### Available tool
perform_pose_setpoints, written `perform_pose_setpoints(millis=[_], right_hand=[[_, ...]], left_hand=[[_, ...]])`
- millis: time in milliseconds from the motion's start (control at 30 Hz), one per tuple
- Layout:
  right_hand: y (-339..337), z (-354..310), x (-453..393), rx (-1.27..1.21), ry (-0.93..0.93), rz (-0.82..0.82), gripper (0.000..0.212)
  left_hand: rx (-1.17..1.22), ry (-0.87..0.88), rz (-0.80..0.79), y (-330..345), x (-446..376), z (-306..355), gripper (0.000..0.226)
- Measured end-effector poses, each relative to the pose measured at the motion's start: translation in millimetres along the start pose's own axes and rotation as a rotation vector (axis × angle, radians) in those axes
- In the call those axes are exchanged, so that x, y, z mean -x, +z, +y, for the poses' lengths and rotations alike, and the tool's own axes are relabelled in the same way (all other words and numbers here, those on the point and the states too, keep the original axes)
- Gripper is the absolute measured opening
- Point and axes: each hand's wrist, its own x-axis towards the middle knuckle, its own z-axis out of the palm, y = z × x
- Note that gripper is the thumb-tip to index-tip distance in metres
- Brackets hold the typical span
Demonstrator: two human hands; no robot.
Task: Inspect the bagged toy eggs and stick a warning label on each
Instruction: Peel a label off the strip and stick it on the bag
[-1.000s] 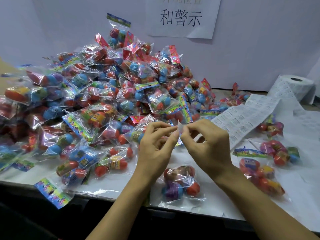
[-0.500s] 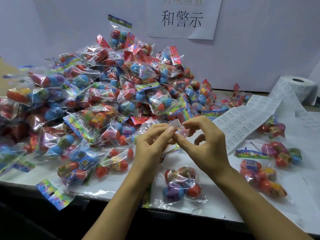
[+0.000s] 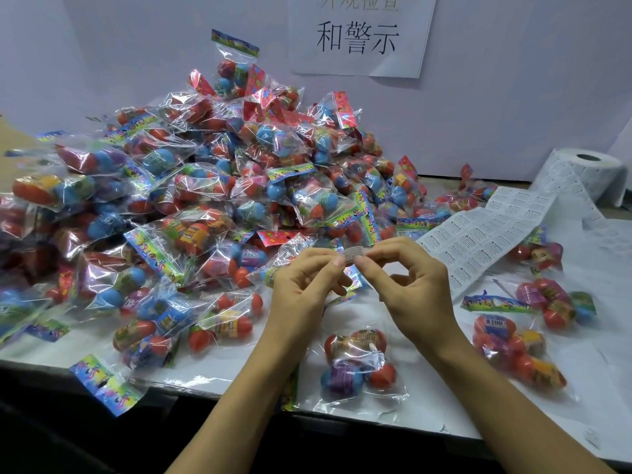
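A small white warning label (image 3: 352,254) is held in the air between both hands above the table. My left hand (image 3: 304,289) pinches its left end and my right hand (image 3: 413,285) pinches its right end. Below them, near the table's front edge, lies one clear bag of toy eggs (image 3: 359,364) with red, blue and purple eggs inside. A strip of printed labels (image 3: 485,241) runs from my right hand toward the label roll (image 3: 588,169) at the back right.
A large heap of bagged eggs (image 3: 212,200) fills the left and middle of the white table (image 3: 581,388). Several bags (image 3: 513,347) lie apart at the right. A paper sign (image 3: 359,35) hangs on the wall behind. The table's front edge runs just below the hands.
Both hands rose slightly and the label now lies flatter, stretched between the fingertips. The bag under the hands has not moved.
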Motion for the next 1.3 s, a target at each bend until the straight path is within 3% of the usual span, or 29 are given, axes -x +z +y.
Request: perform_pose_setpoints(millis=[100,233,333,433,567,733,967,1133,1300], right_hand=[[-1.7,-3.2,-0.6,-0.076,0.044,0.042,0.005],[-6.8,-2.7,-3.2,-0.224,0.205,0.136,0.006],[-6.8,1.2,-3.6,-0.244,0.243,0.113,0.008],[-4.0,3.2,-3.2,-0.271,0.258,0.069,0.019],[-2.1,7.2,-2.3,-0.285,0.292,0.001,0.031],[0.9,12.6,-1.1,-0.275,0.363,-0.061,0.048],[5.3,5.5,2.1,-0.38,0.406,-0.188,0.074],[5.2,-0.8,2.1,-0.401,0.369,-0.156,0.072],[1.3,-0.4,-2.1,-0.515,0.392,-0.054,0.077]], left_hand=[[-0.089,0.121,0.037,1.9,3.8,1.7,0.015],[-0.38,0.468,0.379,-1.6,7.9,-0.7,0.013],[-0.492,0.189,0.629,-10.5,1.8,-0.3,0.018],[-0.813,-0.031,0.47,-14.1,-1.9,-0.9,0.041],[-1.109,-0.11,0.235,-9.9,-0.2,-8.1,0.054],[-1.026,0.121,0.286,-10.7,1.7,-10.5,0.028],[-0.636,0.525,0.298,-6.1,3.0,-8.5,0.044],[-0.367,0.416,0.311,-8.7,2.0,-7.1,0.075],[-0.068,0.093,0.319,-11.8,-0.8,-4.0,0.091]])
